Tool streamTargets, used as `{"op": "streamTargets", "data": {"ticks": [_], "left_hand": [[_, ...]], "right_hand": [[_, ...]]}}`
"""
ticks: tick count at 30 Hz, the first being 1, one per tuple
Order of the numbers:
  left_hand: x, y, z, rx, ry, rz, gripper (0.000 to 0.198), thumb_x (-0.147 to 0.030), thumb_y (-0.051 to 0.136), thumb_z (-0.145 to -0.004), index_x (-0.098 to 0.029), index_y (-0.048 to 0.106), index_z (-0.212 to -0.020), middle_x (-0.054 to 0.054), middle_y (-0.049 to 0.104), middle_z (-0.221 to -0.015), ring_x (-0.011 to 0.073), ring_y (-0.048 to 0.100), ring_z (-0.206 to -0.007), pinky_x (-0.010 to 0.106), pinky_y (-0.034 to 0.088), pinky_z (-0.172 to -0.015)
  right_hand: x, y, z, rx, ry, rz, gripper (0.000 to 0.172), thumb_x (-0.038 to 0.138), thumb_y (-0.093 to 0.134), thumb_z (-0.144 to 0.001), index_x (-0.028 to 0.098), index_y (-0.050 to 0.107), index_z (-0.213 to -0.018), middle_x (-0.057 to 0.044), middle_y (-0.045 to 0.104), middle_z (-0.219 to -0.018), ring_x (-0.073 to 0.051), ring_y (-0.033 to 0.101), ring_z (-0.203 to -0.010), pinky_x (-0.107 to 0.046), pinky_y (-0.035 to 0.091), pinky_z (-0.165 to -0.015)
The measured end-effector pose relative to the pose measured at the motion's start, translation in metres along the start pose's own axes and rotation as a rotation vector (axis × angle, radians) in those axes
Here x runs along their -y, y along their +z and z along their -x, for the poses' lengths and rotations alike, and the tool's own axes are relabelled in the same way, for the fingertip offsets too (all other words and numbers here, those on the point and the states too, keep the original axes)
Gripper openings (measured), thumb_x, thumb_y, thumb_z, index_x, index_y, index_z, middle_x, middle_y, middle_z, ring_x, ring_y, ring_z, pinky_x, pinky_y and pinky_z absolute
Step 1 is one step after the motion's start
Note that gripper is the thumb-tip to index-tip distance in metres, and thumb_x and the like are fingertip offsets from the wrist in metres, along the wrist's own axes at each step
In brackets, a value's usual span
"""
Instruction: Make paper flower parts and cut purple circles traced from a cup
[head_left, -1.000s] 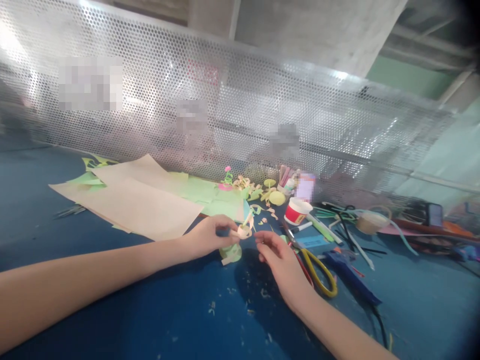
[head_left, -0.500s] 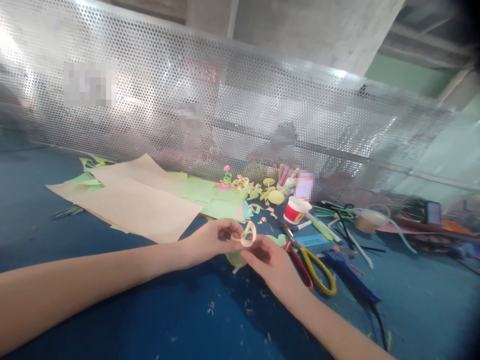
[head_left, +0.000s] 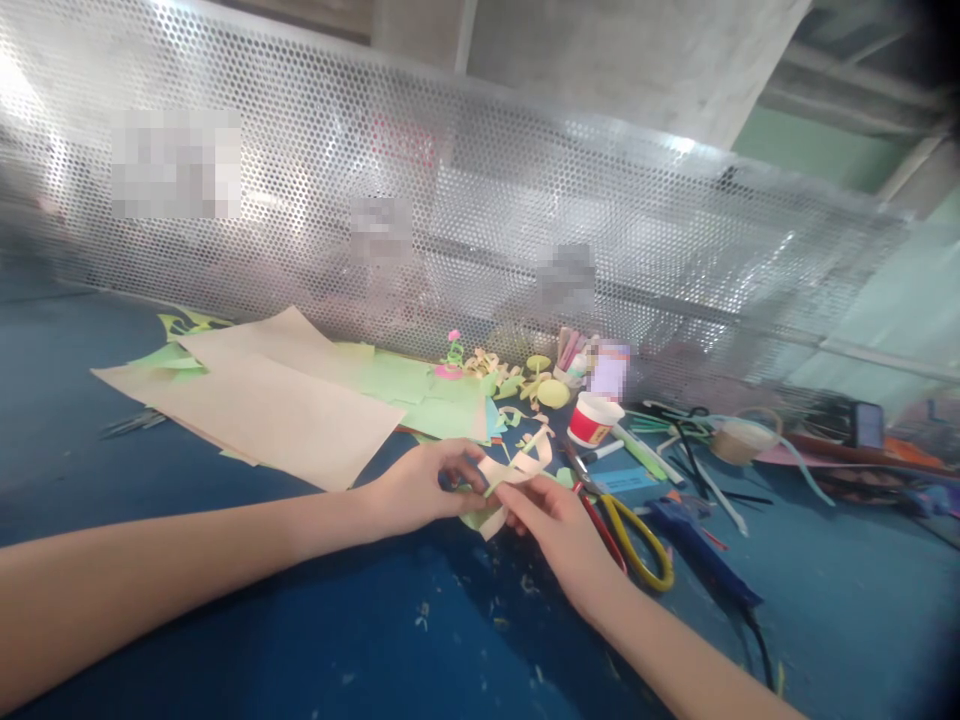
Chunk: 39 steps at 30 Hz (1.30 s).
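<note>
And here we are over the blue desk (head_left: 360, 640), both hands crowded onto one small thing! The curled paper-strip piece (head_left: 532, 452) sits up between the fingertips, mid-desk, nearer us than the litter of paper along the far edge. The left hand (head_left: 446, 482) is part curled, thumb and fingers drawn in on the piece's left side. The right hand (head_left: 551, 512) pinches from the other side, thumb brought down against the forefinger on the crossing strips. What's pressed where is hidden in that huddle.

Here's the danger: thin paper, two pinches. Pull them apart unevenly and a strip could tear, or crease where it should curl; squeeze hard and the loops flatten. I can't tell whether anything fixes the strips together, so a loose left grip might let the lot spring open. There's a green paper piece (head_left: 471, 520) just beneath, easily crumpled by a dropping palm.

Watch that right wrist too! The scissors (head_left: 590, 487) lie right beside it, handles towards us, and the blue glue gun (head_left: 705, 560) lies further right, its cable running nearwards. One careless elbow could snag it; whether it's hot, I can't tell from here.
</note>
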<state>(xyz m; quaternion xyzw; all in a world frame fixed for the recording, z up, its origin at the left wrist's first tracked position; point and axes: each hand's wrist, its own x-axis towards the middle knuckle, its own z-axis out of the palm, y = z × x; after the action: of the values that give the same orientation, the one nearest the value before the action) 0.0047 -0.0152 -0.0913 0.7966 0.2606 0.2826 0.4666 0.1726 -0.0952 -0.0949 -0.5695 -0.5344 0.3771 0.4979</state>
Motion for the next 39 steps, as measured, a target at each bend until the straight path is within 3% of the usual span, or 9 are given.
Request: {"op": "streamTargets", "data": {"ticks": [8, 16, 21, 39], "left_hand": [[0.016, 0.001, -0.007, -0.061, -0.086, 0.251, 0.047, -0.035, 0.072, -0.067, -0.019, 0.05, -0.105, 0.004, 0.068, -0.085, 0.0173, 0.063, -0.08, 0.032, 0.045, -0.078], [0.006, 0.0, -0.004, -0.068, -0.099, 0.339, 0.044, -0.031, 0.069, -0.07, -0.02, 0.047, -0.107, 0.004, 0.067, -0.085, 0.0164, 0.062, -0.08, 0.031, 0.046, -0.077], [0.006, 0.0, -0.004, -0.099, -0.104, 0.349, 0.044, -0.028, 0.071, -0.068, -0.021, 0.048, -0.105, 0.002, 0.066, -0.083, 0.0157, 0.061, -0.077, 0.031, 0.045, -0.075], [0.013, 0.0, -0.005, -0.01, -0.097, 0.278, 0.056, -0.034, 0.07, -0.069, -0.018, 0.048, -0.118, 0.005, 0.068, -0.087, 0.0191, 0.063, -0.083, 0.034, 0.046, -0.079]], "right_hand": [[0.002, 0.0, -0.001, 0.054, 0.016, -0.048, 0.028, 0.042, 0.061, -0.074, 0.018, 0.068, -0.088, -0.002, 0.067, -0.074, -0.013, 0.052, -0.06, -0.024, 0.041, -0.054], [0.003, -0.001, 0.001, -0.039, -0.05, 0.088, 0.027, 0.042, 0.059, -0.076, 0.021, 0.07, -0.089, -0.001, 0.062, -0.076, -0.014, 0.049, -0.06, -0.026, 0.043, -0.056], [0.0, -0.001, 0.001, -0.042, -0.062, 0.031, 0.033, 0.042, 0.059, -0.077, 0.021, 0.062, -0.102, -0.003, 0.061, -0.084, -0.016, 0.052, -0.068, -0.025, 0.045, -0.057], [0.008, 0.001, 0.002, -0.046, -0.046, 0.062, 0.028, 0.046, 0.059, -0.076, 0.019, 0.062, -0.072, 0.002, 0.051, -0.062, -0.012, 0.042, -0.053, -0.024, 0.035, -0.051]]}}
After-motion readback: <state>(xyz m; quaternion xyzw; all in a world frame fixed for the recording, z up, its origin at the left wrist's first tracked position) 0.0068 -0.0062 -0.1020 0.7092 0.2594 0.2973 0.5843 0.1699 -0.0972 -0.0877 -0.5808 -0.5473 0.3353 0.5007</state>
